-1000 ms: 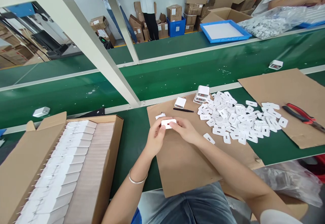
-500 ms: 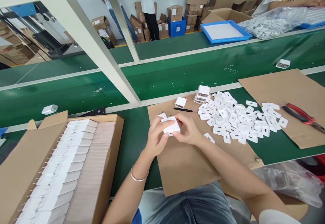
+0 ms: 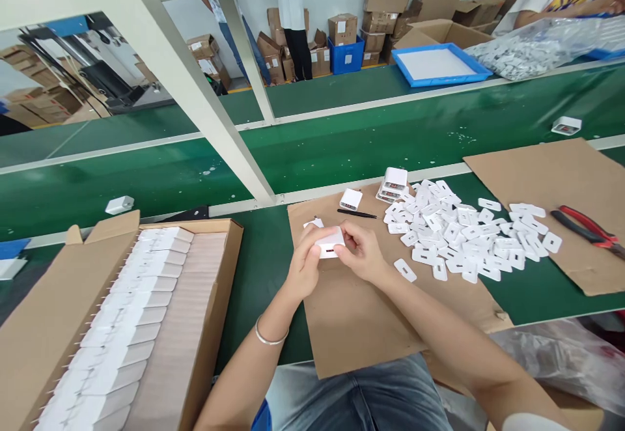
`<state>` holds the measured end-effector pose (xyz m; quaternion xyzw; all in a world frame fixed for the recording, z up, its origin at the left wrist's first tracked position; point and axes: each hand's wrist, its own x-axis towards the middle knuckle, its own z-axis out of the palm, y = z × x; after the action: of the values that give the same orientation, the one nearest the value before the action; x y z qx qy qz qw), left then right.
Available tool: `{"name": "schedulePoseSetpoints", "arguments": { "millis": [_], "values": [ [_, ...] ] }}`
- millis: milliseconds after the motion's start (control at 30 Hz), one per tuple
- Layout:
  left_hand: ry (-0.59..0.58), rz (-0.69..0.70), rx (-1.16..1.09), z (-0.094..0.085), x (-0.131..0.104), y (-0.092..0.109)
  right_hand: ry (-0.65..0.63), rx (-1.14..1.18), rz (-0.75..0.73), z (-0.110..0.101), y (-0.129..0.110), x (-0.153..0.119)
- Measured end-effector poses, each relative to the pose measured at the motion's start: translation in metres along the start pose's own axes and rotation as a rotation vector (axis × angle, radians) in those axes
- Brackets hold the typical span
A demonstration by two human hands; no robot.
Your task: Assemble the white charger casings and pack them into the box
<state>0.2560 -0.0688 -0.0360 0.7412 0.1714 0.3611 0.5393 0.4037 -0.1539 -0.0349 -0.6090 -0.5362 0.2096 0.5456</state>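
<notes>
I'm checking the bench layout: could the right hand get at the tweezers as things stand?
Probably yes: the tweezers lie uncovered just beyond the right hand, though it may first need to release the white case.

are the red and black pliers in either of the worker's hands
No, the pliers lie on a cardboard sheet, while the left hand and right hand hold a white case.

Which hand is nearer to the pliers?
Right. The right hand is left of the pliers, with the pile of white plates between; the left hand is farther left, gripping the white case's left side.
</notes>
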Motion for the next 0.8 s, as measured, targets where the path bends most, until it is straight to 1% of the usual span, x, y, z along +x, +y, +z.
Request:
{"name": "schedulePoseSetpoints", "arguments": {
  "millis": [100,167,233,300,367,400,500,533,600,633,700,767,800],
  "values": [
    [0.03,-0.274,-0.369,0.002,0.002,0.003,0.02,-0.092,-0.045,0.001,0.004,-0.004],
    [0.06,-0.396,-0.593,0.004,0.004,0.004,0.015,-0.141,-0.087,0.001,0.009,-0.005],
    [0.046,-0.473,-0.765,0.005,0.006,0.005,-0.013,-0.159,-0.135,0.001,0.013,-0.004],
    [-0.022,-0.524,-0.872,0.004,0.008,0.007,-0.079,-0.183,-0.183,0.0,0.014,-0.003],
    [-0.053,-0.525,-0.878,0.003,0.008,0.014,-0.147,-0.216,-0.219,-0.001,0.013,-0.001],
    [-0.042,-0.507,-0.854,0.002,0.007,0.02,-0.176,-0.224,-0.233,-0.002,0.012,-0.002],
    [0.048,-0.413,-0.723,-0.004,-0.009,0.046,-0.21,-0.209,-0.236,-0.003,0.011,-0.004],
    [0.09,-0.375,-0.647,-0.008,-0.019,0.057,-0.207,-0.204,-0.217,-0.002,0.012,-0.005],
    [0.198,-0.308,-0.43,-0.022,-0.047,0.08,-0.188,-0.211,-0.156,-0.001,0.016,-0.008],
    [0.256,-0.286,-0.292,-0.031,-0.064,0.09,-0.184,-0.227,-0.125,0.0,0.019,-0.008],
    [0.377,-0.275,0.036,-0.057,-0.103,0.11,-0.194,-0.275,-0.088,0.001,0.023,-0.009],
    [0.523,-0.305,0.52,-0.088,-0.143,0.127,-0.202,-0.328,-0.09,0.003,0.026,-0.009],
    [0.574,-0.374,0.772,-0.105,-0.163,0.134,-0.203,-0.346,-0.099,0.003,0.027,-0.009]
  ]
}}
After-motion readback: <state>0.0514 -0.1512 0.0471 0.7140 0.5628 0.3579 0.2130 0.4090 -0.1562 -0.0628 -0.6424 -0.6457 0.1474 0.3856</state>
